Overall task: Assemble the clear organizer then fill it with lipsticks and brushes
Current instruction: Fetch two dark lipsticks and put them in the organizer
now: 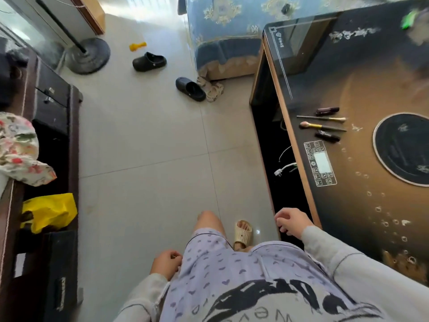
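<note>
The pale tiled floor [144,135] fills the middle of the view. At 3 o'clock stands a dark, glossy table [362,205] with a wooden edge. A bed [222,24] with a blue patterned cover lies at 12 o'clock, and a dark cabinet [58,117] runs along 9 o'clock. The round fan base [89,55] sits on the floor at 11 o'clock. A dark round disc [404,148] is set into the table at 3 o'clock, with a printed control panel [320,162] just beside it. A yellow bag [50,211] rests in the cabinet at 8 o'clock. 2 dark slippers [149,61] lie apart on the floor toward 12 o'clock.

The person stands over the floor. The left hand [166,261], at 6 o'clock, hangs beside the patterned shorts with fingers loosely curled, holding nothing. The right hand [292,220], at 5 o'clock, is also loosely curled and empty, near the table's edge.

The task's things lie in a row on the table at 2 o'clock, well apart from both hands: top lipstick [327,110], upper brush [321,118], lower brush [322,127] and bottom lipstick [327,136], all lying flat.
</note>
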Demonstrator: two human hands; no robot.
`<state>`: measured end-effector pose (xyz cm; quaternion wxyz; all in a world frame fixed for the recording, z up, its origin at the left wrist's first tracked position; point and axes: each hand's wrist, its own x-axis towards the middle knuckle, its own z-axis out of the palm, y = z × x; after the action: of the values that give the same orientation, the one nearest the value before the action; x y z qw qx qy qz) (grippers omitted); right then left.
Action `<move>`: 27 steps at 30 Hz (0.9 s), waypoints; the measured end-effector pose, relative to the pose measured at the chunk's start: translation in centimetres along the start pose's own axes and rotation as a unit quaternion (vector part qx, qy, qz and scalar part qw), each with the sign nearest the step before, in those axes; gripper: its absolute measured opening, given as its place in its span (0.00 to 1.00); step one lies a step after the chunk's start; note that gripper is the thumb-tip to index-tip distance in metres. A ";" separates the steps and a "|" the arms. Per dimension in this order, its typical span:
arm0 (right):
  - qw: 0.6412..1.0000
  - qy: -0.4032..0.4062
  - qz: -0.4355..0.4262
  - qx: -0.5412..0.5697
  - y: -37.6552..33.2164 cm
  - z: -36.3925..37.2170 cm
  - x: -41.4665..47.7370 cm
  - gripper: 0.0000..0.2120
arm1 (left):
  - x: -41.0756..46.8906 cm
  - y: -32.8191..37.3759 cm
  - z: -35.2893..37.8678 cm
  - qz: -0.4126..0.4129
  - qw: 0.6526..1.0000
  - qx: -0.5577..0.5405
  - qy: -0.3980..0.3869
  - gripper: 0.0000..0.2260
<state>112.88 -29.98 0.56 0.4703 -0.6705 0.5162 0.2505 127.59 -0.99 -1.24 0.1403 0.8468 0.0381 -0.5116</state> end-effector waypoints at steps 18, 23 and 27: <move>0.923 0.106 0.243 0.278 -6.5 0.8 5.4 0.06 | 15.8 32.2 -16.6 0.215 0.938 0.265 -0.053 0.17; 0.884 0.111 0.305 0.336 -7.3 2.0 4.7 0.07 | 16.4 38.4 -15.4 0.267 0.898 0.342 -0.069 0.16; 0.844 0.138 0.327 0.401 -7.3 1.4 5.5 0.11 | 16.4 41.2 -12.6 0.264 0.866 0.410 -0.112 0.16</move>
<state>121.76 -31.01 -1.82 0.5126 -0.2431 0.8208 0.0659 154.76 -38.28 -1.93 -0.0869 0.7435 -0.4161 -0.5162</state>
